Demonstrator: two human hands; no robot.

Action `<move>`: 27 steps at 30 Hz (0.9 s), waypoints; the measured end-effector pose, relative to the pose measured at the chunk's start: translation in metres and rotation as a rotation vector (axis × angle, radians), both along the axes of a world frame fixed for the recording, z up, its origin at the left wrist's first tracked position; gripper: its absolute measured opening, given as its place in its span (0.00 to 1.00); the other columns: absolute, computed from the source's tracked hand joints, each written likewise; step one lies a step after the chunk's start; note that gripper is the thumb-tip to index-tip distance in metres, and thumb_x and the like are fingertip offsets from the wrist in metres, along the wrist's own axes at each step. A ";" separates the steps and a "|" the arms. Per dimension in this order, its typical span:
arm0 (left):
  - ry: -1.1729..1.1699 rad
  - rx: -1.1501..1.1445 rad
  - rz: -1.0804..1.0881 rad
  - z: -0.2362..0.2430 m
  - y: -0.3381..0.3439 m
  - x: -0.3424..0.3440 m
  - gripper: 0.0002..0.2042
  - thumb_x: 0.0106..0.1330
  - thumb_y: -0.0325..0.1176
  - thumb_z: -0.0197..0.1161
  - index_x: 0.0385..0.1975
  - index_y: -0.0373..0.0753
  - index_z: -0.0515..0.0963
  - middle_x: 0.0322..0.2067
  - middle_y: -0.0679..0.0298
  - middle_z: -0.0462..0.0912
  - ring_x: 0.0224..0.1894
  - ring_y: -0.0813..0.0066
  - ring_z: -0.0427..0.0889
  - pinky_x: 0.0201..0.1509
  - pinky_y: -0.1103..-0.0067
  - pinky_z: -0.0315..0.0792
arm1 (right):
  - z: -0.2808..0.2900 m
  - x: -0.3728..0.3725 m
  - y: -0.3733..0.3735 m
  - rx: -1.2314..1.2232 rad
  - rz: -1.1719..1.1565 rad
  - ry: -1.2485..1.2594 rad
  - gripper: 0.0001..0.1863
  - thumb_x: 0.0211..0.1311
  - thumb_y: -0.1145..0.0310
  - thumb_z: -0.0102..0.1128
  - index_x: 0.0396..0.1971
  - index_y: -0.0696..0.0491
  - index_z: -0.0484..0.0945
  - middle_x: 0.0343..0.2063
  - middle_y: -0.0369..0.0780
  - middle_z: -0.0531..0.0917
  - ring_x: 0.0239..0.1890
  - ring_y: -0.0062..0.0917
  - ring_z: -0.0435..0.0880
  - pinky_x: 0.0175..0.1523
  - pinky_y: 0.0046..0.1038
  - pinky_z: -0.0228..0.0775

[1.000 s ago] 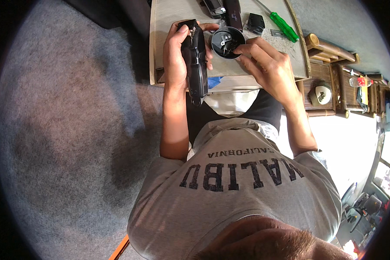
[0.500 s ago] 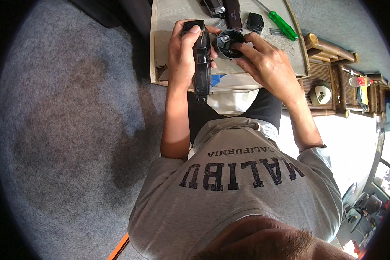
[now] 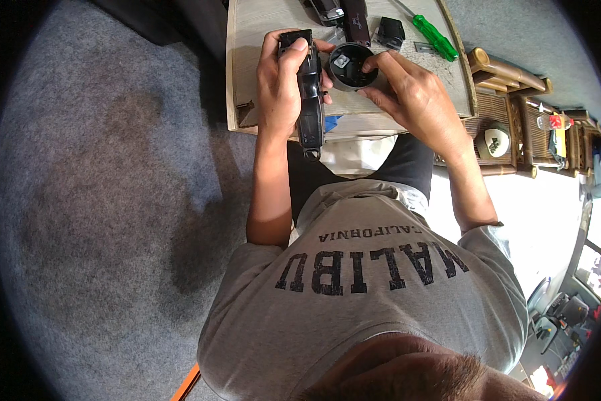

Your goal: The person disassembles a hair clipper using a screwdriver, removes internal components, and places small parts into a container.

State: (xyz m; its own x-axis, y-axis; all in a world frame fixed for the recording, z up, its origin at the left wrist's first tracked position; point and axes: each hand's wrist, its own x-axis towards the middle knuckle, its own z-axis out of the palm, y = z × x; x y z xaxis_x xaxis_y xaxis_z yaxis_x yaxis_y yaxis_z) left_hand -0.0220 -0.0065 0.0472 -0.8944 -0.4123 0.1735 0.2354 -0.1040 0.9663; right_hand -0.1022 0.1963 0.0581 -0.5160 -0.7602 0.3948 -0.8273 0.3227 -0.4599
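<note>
My left hand (image 3: 280,80) is closed around a black hair clipper (image 3: 310,100), its thumb lying near the blade end and the hanging loop pointing toward me. Right beside it stands a round dark cup (image 3: 334,79), close to my left fingertips. Inside the cup lies a small pale square piece (image 3: 342,61) with other tiny dark bits. My right hand (image 3: 414,93) grips the cup's right side, a curled forefinger inside and the thumb outside at the near rim. Whether a tiny part sits under that forefinger is hidden.
On the wooden tabletop (image 3: 247,80) beyond the cup are another clipper (image 3: 357,23), a black clipper part (image 3: 390,32) and a green-handled screwdriver (image 3: 435,38). Bamboo furniture (image 3: 497,100) stands to the right, carrying a cap (image 3: 494,144) and a bottle (image 3: 553,123).
My right fingers have drawn back from the middle of the cup toward its right side, uncovering more of the inside. The clipper stays in my left hand, nearly still.
</note>
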 end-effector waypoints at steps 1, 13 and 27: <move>0.000 0.000 0.000 0.000 0.000 0.000 0.15 0.78 0.41 0.48 0.48 0.34 0.71 0.40 0.52 0.87 0.23 0.76 0.82 0.22 0.78 0.81 | 0.000 0.000 0.000 0.001 0.000 -0.001 0.16 0.63 0.67 0.70 0.47 0.53 0.76 0.39 0.43 0.84 0.39 0.43 0.88 0.41 0.41 0.81; -0.017 0.036 -0.004 0.000 -0.001 -0.003 0.14 0.77 0.41 0.53 0.46 0.34 0.70 0.38 0.53 0.87 0.24 0.75 0.84 0.21 0.78 0.81 | 0.003 -0.007 -0.002 0.074 0.036 0.126 0.17 0.63 0.64 0.70 0.48 0.55 0.78 0.39 0.43 0.82 0.37 0.44 0.88 0.40 0.42 0.81; -0.017 0.018 0.012 0.000 0.001 -0.003 0.14 0.77 0.41 0.52 0.46 0.35 0.70 0.38 0.51 0.87 0.23 0.74 0.83 0.21 0.78 0.80 | 0.021 -0.009 -0.002 0.140 0.100 0.063 0.24 0.72 0.53 0.65 0.47 0.62 0.85 0.40 0.51 0.85 0.36 0.45 0.88 0.41 0.41 0.79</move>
